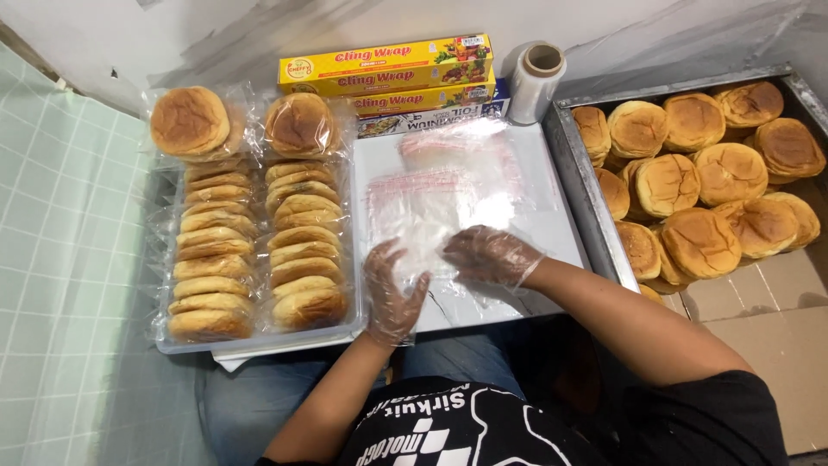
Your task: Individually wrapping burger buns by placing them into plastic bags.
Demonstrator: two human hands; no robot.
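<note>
Both my hands wear thin clear plastic gloves. My left hand (392, 289) rests flat on the near edge of a stack of clear plastic bags (427, 211) with red strips, lying on a white board (552, 216). My right hand (487, 255) lies on the same stack, fingers spread and pointing left. Neither hand has a bag lifted. A second pile of clear bags (457, 147) lies farther back on the board.
A tray (259, 343) at left holds two rows of bagged buns (259, 250). A metal tray (586, 198) at right holds several bare buns (699, 185). Yellow wrap boxes (388, 69) and a film roll (536, 79) stand at the back. Cardboard (768, 328) lies at right.
</note>
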